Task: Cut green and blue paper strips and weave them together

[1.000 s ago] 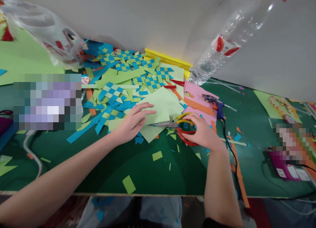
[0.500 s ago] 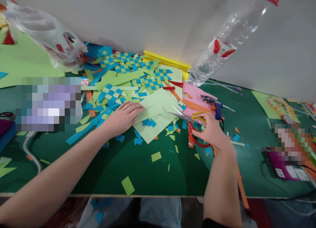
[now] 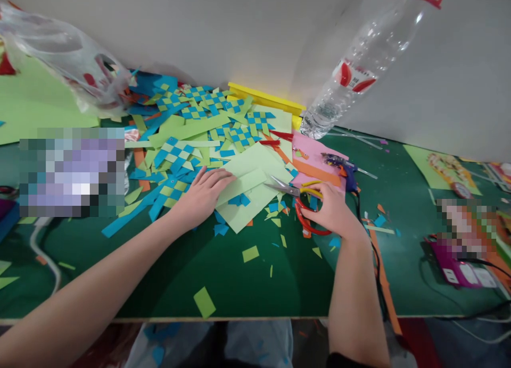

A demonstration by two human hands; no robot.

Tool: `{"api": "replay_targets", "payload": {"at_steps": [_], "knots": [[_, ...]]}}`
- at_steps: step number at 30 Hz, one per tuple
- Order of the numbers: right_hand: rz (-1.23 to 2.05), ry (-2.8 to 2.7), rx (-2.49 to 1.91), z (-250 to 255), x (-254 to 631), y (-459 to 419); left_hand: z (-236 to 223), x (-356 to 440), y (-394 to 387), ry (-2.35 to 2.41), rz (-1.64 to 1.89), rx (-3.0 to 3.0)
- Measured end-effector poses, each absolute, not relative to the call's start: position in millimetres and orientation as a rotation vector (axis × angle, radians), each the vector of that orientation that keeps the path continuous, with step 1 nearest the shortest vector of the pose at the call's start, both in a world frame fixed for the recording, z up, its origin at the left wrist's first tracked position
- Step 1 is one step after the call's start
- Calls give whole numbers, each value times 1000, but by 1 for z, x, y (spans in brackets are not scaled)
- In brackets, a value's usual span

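Observation:
My left hand [image 3: 206,193] grips the left end of a pale green paper strip [image 3: 246,184], with the thumb largely hidden. Beneath the strip lies a larger pale green sheet [image 3: 238,219] on the table. In my right hand [image 3: 330,208] are scissors [image 3: 286,187] with one yellow and one red handle loop. Their blades stand apart and point left, close to the strip's right end; whether they touch it I cannot tell. Small blue paper pieces [image 3: 239,200] rest on the sheet below the strip.
Blue-and-green woven paper shapes [image 3: 173,153] are heaped behind my left hand. A plastic bottle [image 3: 359,73] leans against the wall, near pink paper [image 3: 303,144] and a dark blue glue gun [image 3: 350,177]. A plastic bag [image 3: 59,49] stands back left. Scraps [image 3: 250,253] dot the green table.
The scissors have come slightly left toward the strip's end. The strip shows broader and flatter now, its right end near the blade tips. The whole view has shifted a little.

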State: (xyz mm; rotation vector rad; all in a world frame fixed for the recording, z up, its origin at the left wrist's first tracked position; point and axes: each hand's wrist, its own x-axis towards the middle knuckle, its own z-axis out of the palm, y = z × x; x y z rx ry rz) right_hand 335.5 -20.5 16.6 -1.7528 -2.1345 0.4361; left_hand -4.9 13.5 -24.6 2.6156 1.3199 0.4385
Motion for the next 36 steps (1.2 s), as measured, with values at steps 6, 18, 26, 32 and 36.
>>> {"api": "replay_targets", "payload": {"at_steps": [6,18,26,32,36], "knots": [[466,-2164,-1762,17,331,-20,-25,-3,13,1320,483,2589],[545,-2237,-1655,20,312,-21,-20,0,10,1275,479,2590],[655,-2315,-1564,18,306,-22,-15,4,7,1117,430,2622],[707,-2286,-1531,19,306,-20,-19,1,10,1030,388,2657],[715,-2286,-1523,18,303,-19,-19,1,10,1024,343,2684]]}}
